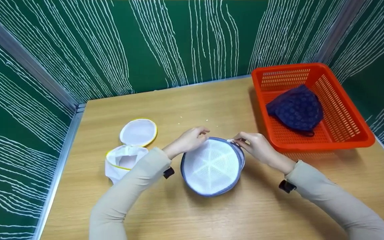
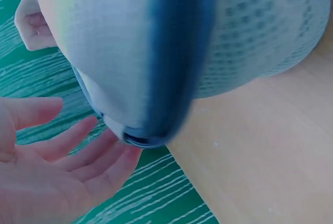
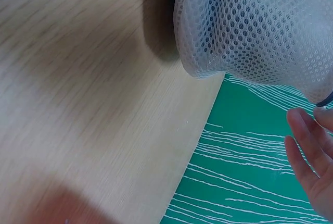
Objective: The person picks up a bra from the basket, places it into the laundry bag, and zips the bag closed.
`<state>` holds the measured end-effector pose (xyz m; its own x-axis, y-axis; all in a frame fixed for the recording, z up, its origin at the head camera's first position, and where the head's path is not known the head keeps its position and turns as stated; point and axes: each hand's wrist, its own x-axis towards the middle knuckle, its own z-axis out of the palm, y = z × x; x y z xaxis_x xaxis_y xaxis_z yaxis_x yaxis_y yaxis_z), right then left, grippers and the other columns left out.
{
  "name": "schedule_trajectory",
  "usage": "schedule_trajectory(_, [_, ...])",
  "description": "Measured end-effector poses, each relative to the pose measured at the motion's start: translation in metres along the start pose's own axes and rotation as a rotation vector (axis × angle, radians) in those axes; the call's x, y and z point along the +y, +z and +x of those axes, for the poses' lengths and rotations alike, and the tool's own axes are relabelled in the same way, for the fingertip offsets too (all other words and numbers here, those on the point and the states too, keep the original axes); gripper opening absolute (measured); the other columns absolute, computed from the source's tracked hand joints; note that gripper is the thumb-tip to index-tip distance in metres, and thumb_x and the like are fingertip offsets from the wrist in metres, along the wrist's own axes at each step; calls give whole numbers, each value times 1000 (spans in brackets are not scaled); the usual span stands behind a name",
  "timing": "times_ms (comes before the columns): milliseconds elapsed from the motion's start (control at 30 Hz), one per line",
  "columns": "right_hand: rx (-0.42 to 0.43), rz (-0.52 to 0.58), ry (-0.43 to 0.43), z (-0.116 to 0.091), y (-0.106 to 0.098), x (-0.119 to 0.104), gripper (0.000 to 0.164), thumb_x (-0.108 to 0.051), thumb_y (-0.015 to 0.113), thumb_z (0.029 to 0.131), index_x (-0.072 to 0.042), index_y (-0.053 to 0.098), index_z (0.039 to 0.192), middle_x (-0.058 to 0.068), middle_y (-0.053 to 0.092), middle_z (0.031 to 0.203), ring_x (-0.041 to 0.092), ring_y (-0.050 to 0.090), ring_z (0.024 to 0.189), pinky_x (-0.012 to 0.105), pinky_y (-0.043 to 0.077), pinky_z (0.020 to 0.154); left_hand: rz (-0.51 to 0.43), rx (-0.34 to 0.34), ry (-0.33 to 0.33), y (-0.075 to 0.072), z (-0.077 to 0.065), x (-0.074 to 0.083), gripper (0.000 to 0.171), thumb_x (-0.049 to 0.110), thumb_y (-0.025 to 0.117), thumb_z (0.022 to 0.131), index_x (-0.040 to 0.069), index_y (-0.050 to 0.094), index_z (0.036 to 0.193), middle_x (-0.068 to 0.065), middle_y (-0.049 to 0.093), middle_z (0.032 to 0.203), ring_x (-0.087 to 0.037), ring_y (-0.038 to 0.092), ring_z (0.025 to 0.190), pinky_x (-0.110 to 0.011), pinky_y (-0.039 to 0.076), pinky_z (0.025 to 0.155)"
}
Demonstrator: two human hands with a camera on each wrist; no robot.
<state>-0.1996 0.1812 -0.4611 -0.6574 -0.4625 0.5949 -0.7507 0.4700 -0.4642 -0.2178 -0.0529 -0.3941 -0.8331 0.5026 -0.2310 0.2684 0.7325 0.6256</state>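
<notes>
A round white mesh laundry bag point(image 1: 210, 166) with blue-grey trim stands over the middle of the table, its circular end facing up. At the bag's far right rim, my right hand point(image 1: 257, 146) pinches the edge, where a small white bit shows. My left hand point(image 1: 190, 141) is at the far left rim; in the left wrist view its fingers point(image 2: 99, 156) are extended, the tips at the trim near a zip-like end. Close up in the right wrist view, the mesh side point(image 3: 260, 31) hangs beside my right fingers point(image 3: 307, 140).
On the left sits a white bag point(image 1: 113, 170) with yellow trim, its mouth open, and a round yellow-rimmed panel point(image 1: 138, 131) behind it. A red plastic basket point(image 1: 318, 146) at the right holds a dark blue patterned bag point(image 1: 297, 108). Green panels point(image 1: 212, 40) border the table.
</notes>
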Motion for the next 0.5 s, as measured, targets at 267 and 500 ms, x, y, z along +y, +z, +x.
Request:
schedule_trajectory(267, [25, 7, -13, 2, 1, 1, 18, 9, 67, 71, -6, 60, 79, 5, 64, 74, 14, 60, 66, 28, 50, 56, 114, -131, 117, 5, 10, 11, 37, 12, 42, 92, 5, 44, 128, -11, 44, 131, -22, 35, 124, -31, 25, 103])
schedule_trajectory(500, [26, -3, -26, 2, -1, 0, 19, 9, 67, 70, -5, 60, 79, 6, 64, 73, 14, 60, 65, 27, 50, 55, 209, -159, 147, 11, 14, 16, 33, 10, 42, 91, 5, 49, 123, -11, 52, 122, -23, 44, 116, -31, 32, 99])
